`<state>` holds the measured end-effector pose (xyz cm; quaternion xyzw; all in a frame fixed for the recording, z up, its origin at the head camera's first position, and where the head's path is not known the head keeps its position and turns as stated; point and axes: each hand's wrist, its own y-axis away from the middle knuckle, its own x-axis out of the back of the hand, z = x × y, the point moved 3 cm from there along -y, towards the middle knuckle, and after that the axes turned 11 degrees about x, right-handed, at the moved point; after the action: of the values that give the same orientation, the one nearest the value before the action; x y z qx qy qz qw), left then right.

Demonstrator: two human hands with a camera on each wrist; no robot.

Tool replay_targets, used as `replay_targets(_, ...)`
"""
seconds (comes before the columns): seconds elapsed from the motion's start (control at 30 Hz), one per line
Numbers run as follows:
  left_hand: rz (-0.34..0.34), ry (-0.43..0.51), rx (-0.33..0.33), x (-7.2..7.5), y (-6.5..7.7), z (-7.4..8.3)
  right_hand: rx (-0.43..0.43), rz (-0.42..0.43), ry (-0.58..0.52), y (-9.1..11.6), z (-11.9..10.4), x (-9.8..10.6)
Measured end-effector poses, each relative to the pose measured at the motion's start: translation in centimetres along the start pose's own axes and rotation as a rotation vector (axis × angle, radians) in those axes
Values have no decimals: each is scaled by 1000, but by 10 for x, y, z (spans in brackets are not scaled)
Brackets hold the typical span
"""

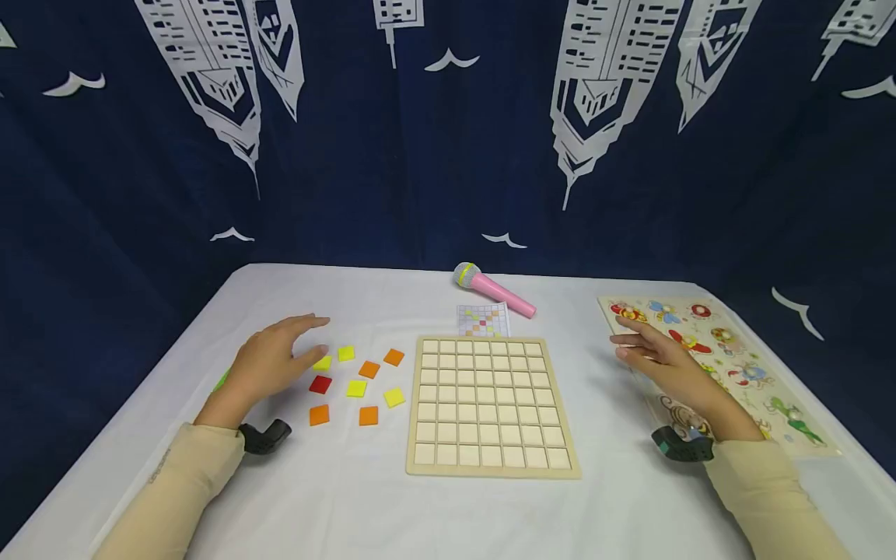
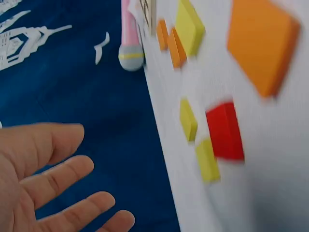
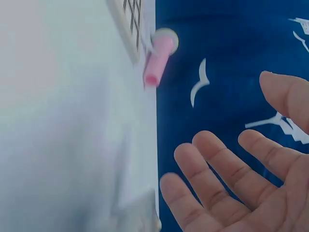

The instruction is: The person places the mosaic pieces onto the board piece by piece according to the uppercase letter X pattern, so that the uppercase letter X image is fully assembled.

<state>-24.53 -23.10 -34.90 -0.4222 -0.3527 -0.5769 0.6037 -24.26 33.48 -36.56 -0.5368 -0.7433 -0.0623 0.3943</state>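
My left hand (image 1: 269, 362) hovers over the left of the table, fingers extended and holding nothing. Beside its thumb lie loose square tiles: a red tile (image 1: 320, 384), several yellow tiles (image 1: 357, 388) and several orange tiles (image 1: 369, 416). A sliver of something green (image 1: 221, 379) shows behind the left wrist, mostly hidden. To the right of the tiles lies a wooden grid board (image 1: 493, 471) with pale squares in its cells. My right hand (image 1: 665, 369), also without anything in it, is held above the near-left part of a sheet with cartoon insects (image 1: 794, 420), its fingers spread loosely.
A small card with a coloured grid pattern (image 1: 483, 320) touches or nearly touches the board's far edge. Behind it rests a pink toy microphone (image 1: 500, 295) with a grey head. White cloth (image 1: 336, 498) covers the table; a dark blue printed curtain (image 1: 420, 155) hangs beyond it.
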Motion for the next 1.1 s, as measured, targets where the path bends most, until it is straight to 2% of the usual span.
replay_targets(0.2, -76, 102, 127, -9, -1, 1, -13, 14, -212, -5, -2, -16)
replay_targets(0.37, -139, 91, 173, -15, -2, -3, -45, -7, -303, -10, -3, -31)
replay_targets(0.5, -181, 69, 194, -19, -4, -7, -56, -42, -336, -14, -3, -43)
replay_targets(0.67, -231, 38, 234, -24, -8, -8, -96, -105, -360, -20, -2, -56)
replay_targets(0.8, -254, -14, 252, -25, -11, -6, -129, -164, -327, -22, -1, -64)
replay_targets(0.9, -269, -37, 264, -24, -14, -4, -125, -193, -291, -23, -1, -67)
replay_targets(1.1, -294, -25, 274, -22, -20, 3, -114, -222, -253, -21, 1, -67)
